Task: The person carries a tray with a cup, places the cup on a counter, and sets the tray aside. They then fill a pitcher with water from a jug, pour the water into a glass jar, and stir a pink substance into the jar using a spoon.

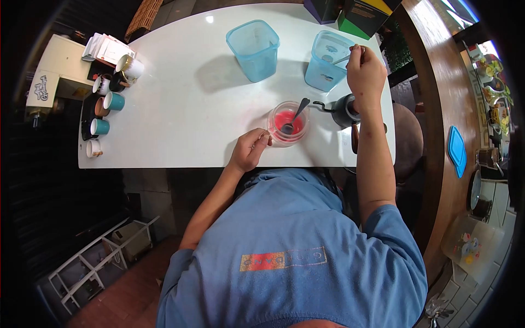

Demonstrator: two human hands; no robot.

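Note:
My left hand [250,150] is closed on the handle of a clear glass mug [272,131] near the table's front edge. Pink-red contents [297,123] show in the mug, and a dark spoon [300,107] leans in it with its handle over the rim. Farther right, my right hand [365,74] pinches the handle of a metal spoon [342,59], which slants down into a translucent blue container [322,79]. Left of that stands a second blue container [254,60], its top open. Below my right forearm is a dark gooseneck kettle [342,113], partly hidden by my wrist.
Several cups, among them a teal cup [114,101], line the left end of the white table [180,104]. Dark boxes [363,19] stand at the back right corner. A blue lid [457,152] lies on the wooden counter [437,98] at right.

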